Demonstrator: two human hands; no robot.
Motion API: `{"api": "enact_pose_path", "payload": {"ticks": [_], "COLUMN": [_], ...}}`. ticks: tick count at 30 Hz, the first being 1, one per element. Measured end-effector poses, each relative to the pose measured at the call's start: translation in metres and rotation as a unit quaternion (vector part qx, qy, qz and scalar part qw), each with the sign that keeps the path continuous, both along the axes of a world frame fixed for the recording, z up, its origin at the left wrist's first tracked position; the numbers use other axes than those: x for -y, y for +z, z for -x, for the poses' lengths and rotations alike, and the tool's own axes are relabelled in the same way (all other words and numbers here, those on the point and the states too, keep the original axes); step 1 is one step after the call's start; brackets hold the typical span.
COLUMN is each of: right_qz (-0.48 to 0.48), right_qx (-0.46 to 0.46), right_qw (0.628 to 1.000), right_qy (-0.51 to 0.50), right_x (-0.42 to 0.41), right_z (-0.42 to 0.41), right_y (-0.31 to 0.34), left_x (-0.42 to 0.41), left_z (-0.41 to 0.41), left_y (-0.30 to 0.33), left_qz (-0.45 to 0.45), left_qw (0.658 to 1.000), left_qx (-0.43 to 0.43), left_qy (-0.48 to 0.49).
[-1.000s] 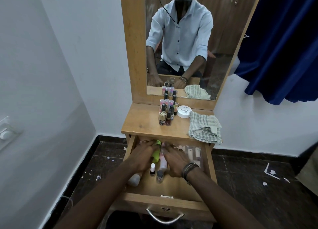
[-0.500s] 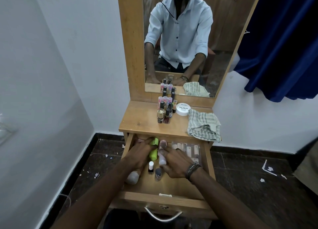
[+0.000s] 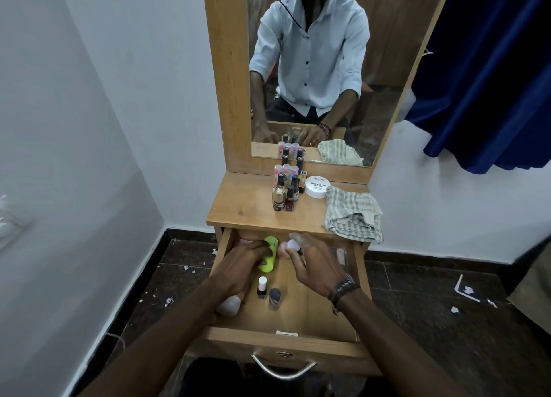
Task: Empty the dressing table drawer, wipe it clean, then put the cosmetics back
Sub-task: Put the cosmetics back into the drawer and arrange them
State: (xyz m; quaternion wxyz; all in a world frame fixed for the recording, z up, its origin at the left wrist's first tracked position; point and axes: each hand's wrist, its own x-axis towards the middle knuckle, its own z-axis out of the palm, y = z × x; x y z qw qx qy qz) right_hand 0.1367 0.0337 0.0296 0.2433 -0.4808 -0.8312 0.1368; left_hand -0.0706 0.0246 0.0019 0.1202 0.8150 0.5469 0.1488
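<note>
The wooden drawer (image 3: 286, 319) stands pulled out below the dressing table top. My left hand (image 3: 238, 268) grips a lime-green tube (image 3: 269, 255) lying in the drawer's back half. My right hand (image 3: 316, 265) pinches a small pale pink-capped bottle (image 3: 290, 244) and holds it just above the drawer's back. A small nail polish with a white cap (image 3: 262, 288) and a grey-capped bottle (image 3: 274, 297) stand in the drawer's middle. A whitish rounded bottle (image 3: 229, 305) lies by my left wrist. A clear packet of items (image 3: 340, 255) shows at the drawer's right.
On the table top (image 3: 244, 206) stand several nail polish bottles (image 3: 286, 188), a white round jar (image 3: 317, 187) and a crumpled checked cloth (image 3: 351, 215). The mirror (image 3: 384, 68) rises behind. A blue curtain (image 3: 492, 68) hangs right; a white wall is close on the left.
My right hand has picked the pink-capped bottle up from the drawer floor and raised it toward the back. My left hand has closed around the green tube.
</note>
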Motion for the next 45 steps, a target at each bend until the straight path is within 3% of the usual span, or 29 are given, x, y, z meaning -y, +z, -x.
{"api": "enact_pose_path", "payload": {"ticks": [4,10,20,22,24,29,36,45], "right_qz": [-0.016,-0.053,-0.055,-0.060,-0.060,-0.009,0.059,0.057], "right_qx": [-0.019,0.024,-0.027,-0.030,-0.044,-0.103,-0.175,-0.162], "right_qw": [1.000,0.998,0.998,0.998,0.997,0.988,0.960,0.971], "right_qy": [0.003,0.027,0.002,-0.008,-0.031,-0.116,-0.211,-0.166], "right_x": [0.001,0.005,0.007,0.006,0.007,0.008,0.009,0.012], "right_z": [0.001,-0.003,-0.006,-0.006,-0.004,0.010,0.027,0.025], "right_y": [-0.005,-0.012,-0.015,-0.015,-0.012,-0.005,-0.011,-0.011], "left_x": [-0.004,-0.015,-0.024,-0.023,-0.020,-0.021,-0.025,-0.026], "left_z": [-0.006,-0.007,-0.016,-0.011,-0.007,0.000,-0.014,-0.008], "left_y": [-0.005,-0.016,-0.025,-0.020,-0.013,-0.007,-0.012,-0.022], "left_qz": [0.036,0.032,0.040,0.035,0.030,0.044,0.035,0.021], "left_qw": [0.999,0.996,0.994,0.997,0.998,0.979,0.957,0.941], "left_qx": [0.028,-0.042,-0.097,-0.063,0.026,0.195,0.273,0.314], "left_qy": [-0.013,-0.069,-0.027,-0.037,-0.038,0.029,0.090,0.125]}}
